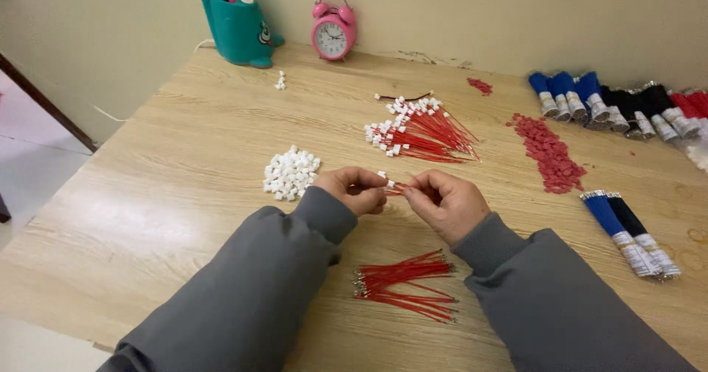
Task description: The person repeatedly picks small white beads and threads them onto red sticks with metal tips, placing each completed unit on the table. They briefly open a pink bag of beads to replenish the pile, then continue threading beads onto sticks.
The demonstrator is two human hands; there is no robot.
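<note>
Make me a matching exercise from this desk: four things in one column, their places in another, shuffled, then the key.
Things
1. pink alarm clock
2. heap of white connectors
3. loose red wires
4. heap of red bits

Places
A. near table edge, between the two sleeves
B. at the wall, beside the teal holder
C. just left of the left hand
D. right of the finished red wires with white ends, beyond the right hand

Pairs: 1-B, 2-C, 3-A, 4-D
</note>
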